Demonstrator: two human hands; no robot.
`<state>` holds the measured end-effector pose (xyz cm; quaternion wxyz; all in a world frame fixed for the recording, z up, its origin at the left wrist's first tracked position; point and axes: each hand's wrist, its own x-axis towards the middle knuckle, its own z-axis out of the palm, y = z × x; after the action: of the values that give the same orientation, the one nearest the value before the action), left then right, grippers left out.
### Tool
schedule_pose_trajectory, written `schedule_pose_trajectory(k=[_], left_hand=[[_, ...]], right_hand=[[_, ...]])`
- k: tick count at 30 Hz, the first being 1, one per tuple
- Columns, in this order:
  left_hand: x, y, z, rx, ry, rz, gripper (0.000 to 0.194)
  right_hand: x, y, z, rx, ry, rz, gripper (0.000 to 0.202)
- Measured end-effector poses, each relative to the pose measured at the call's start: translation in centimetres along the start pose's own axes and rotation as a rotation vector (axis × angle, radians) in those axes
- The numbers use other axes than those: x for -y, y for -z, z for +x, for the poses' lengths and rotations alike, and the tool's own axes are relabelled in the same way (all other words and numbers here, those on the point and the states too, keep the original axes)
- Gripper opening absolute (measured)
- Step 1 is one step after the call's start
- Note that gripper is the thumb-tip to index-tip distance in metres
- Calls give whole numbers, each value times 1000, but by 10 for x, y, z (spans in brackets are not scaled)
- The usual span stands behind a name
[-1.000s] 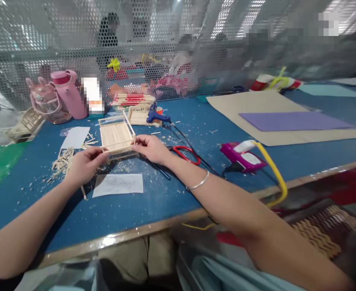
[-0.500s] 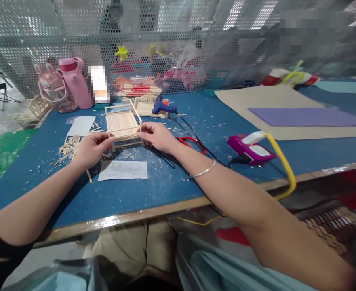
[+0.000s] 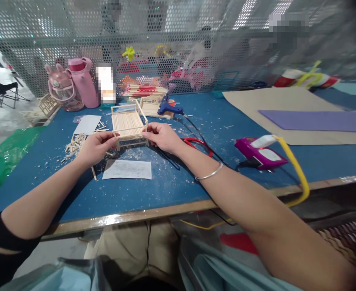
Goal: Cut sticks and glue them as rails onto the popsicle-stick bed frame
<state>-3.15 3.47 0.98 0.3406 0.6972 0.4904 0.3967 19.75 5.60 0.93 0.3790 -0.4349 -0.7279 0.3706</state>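
A small frame of pale wooden sticks (image 3: 127, 123), like a miniature bed or bench with a slatted top and short legs, is held between my two hands over the blue table. My left hand (image 3: 96, 148) pinches its near left corner with thumb and fingers. At the near right corner, my right hand (image 3: 162, 136) pinches the post. Just in front of the frame lies a white paper slip (image 3: 127, 169). Cut stick pieces (image 3: 75, 146) are heaped beside my left hand. A blue glue gun (image 3: 169, 107) rests behind my right hand.
Pliers with red handles (image 3: 197, 146) lie right of my right hand. A purple device (image 3: 258, 153) with a yellow cord stands near the table edge. Matchstick bundles (image 3: 146, 91), a pink bottle (image 3: 85, 83) and purple foam sheet (image 3: 314, 120) sit farther back.
The view has swung slightly left, so everything sits a little farther right in the picture. Both hands keep the same pinch on the stick frame.
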Motion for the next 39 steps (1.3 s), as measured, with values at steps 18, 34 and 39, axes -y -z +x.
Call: schedule_pose_trajectory(k=[18, 34, 39], left_hand=[[2, -1, 0, -17, -63, 116, 28], [-17, -2, -14, -237, -217, -113, 25], [-34, -15, -32, -123, -435, 28, 15]], right_hand=[[26, -24, -21, -198, 472, -712, 25], [39, -22, -30, -171, 524, -415, 26], [45, -33, -36, 30, 419, -198, 24]])
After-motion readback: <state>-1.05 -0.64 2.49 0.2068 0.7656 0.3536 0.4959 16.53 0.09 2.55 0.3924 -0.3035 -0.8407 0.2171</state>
